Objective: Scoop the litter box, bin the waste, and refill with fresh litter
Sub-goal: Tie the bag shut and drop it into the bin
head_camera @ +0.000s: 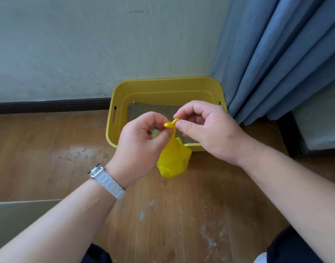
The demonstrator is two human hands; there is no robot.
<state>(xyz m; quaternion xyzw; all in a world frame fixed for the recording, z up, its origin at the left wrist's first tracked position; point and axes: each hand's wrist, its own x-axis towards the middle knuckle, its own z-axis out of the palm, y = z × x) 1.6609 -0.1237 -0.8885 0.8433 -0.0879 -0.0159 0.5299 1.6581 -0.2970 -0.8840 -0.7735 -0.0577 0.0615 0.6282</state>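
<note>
Stretching both arms out over the wooden floor and its scattered grains. Pinching the twisted neck of a yellow bag between left hand and right hand, fingers curled (hanging, bulging), near the yellow litter box sitting by the wall.

Pale wall straight ahead, a bit scuffed, and a dark skirting board runs along its foot. On the right, blue-grey curtain hangs in deep folds right down to the wooden floor. Behind the curtain's edge there's a pale block on a dark base. Dark scuff marks show on the boards, white smears nearer in, and a flat grey panel lies low left.
</note>
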